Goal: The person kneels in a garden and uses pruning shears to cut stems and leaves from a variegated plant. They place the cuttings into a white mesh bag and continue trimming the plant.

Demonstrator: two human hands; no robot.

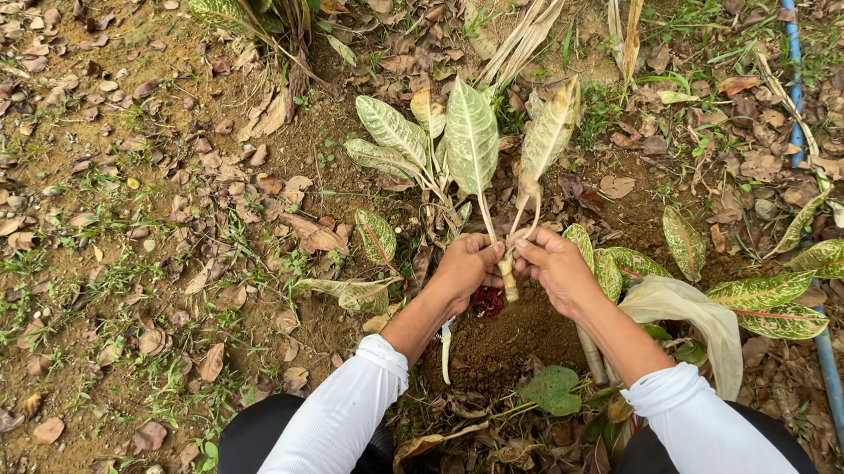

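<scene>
Plant stem (507, 278) upright, gripped between both hands (513, 265), over soil (511, 345)

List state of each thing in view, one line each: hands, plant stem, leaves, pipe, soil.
left hand: closed on the plant stem
right hand: closed on the same stem
plant stem: upright, held between both hands, base at the soil
variegated leaves: attached, pointing away from the person
pale leaf: limp, wilted
blue pipe: lying on the ground
dug soil: bare, loose
</scene>
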